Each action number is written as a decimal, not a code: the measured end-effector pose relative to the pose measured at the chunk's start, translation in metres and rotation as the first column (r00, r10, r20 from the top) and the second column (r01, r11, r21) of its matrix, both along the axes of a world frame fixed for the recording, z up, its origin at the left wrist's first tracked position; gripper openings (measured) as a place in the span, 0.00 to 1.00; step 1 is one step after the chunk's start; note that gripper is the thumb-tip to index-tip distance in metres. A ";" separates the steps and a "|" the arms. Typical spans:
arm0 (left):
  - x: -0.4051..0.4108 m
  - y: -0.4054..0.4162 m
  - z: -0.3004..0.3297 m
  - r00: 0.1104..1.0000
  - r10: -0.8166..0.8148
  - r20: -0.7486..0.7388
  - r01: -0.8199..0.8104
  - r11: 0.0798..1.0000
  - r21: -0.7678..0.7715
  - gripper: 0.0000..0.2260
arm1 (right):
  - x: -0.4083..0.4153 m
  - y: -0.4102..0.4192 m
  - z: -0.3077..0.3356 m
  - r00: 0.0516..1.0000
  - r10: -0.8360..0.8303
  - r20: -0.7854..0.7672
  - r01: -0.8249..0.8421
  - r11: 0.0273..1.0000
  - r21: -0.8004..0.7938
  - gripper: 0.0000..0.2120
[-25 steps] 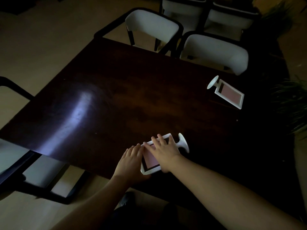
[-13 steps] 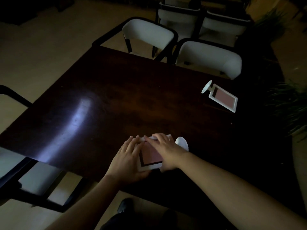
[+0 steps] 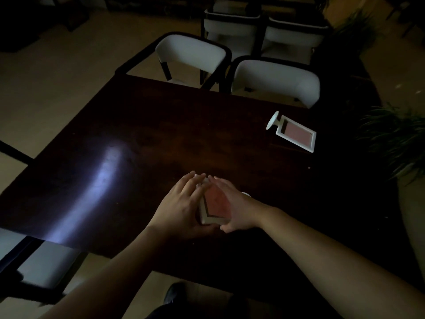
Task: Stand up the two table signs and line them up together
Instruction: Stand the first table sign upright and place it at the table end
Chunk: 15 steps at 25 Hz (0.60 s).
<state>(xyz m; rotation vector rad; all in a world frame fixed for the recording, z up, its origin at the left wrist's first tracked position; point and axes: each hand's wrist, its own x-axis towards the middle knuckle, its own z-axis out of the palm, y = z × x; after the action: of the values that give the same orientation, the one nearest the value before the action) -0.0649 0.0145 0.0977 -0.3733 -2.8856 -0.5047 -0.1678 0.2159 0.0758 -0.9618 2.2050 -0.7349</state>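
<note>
The near table sign [image 3: 216,204] sits between the two hands at the near side of the dark wooden counter [image 3: 142,143]. The left hand [image 3: 181,207] presses its spread fingers against the sign's left edge, and the right hand [image 3: 232,206] cups the right edge, so this two-handed grip is pinching the white frame from both sides. The pink panel faces up toward the camera and the frame looks tilted, one white corner pointing toward the person; whether its foot touches the counter cannot be told. A bit of white base [image 3: 245,194] shows just behind the right hand.

Well away from the grip, far to its right and beyond, the second table sign [image 3: 296,133] lies flat on the counter, its round base pointing left.

A pale streak of reflected light crosses the counter left of the grip. White-cushioned chairs [image 3: 273,80] stand at the far edge, with a leafy plant [image 3: 395,139] at right. The room is dim.
</note>
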 end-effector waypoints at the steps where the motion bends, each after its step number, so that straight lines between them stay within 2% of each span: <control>1: -0.007 0.005 0.004 1.000 -0.015 0.002 0.015 1.000 -0.010 0.47 | -0.002 0.005 0.001 1.000 -0.023 0.015 0.024 1.000 -0.019 0.65; 4: -0.027 0.020 0.014 0.998 -0.055 0.005 0.055 0.998 -0.035 0.46 | -0.006 0.020 0.000 0.992 -0.087 0.086 0.094 0.992 -0.078 0.64; 8: -0.048 0.042 0.022 0.998 -0.063 0.023 0.064 0.994 -0.084 0.43 | -0.009 0.040 -0.013 0.963 -0.192 0.189 0.219 0.966 -0.134 0.55; 13: -0.066 0.066 0.025 0.998 -0.043 0.037 0.047 0.994 -0.100 0.41 | -0.004 0.049 -0.023 0.934 -0.298 0.195 0.327 0.934 -0.143 0.44; 15: -0.070 0.075 0.025 0.999 -0.029 0.029 0.032 0.993 -0.113 0.40 | -0.004 0.054 -0.026 0.924 -0.325 0.202 0.353 0.928 -0.118 0.43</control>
<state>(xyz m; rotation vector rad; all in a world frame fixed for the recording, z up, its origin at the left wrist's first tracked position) -0.1349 0.0897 0.1228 -0.4315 -2.9473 -0.3537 -0.1718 0.2704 0.0501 -0.5564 2.2021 -1.1182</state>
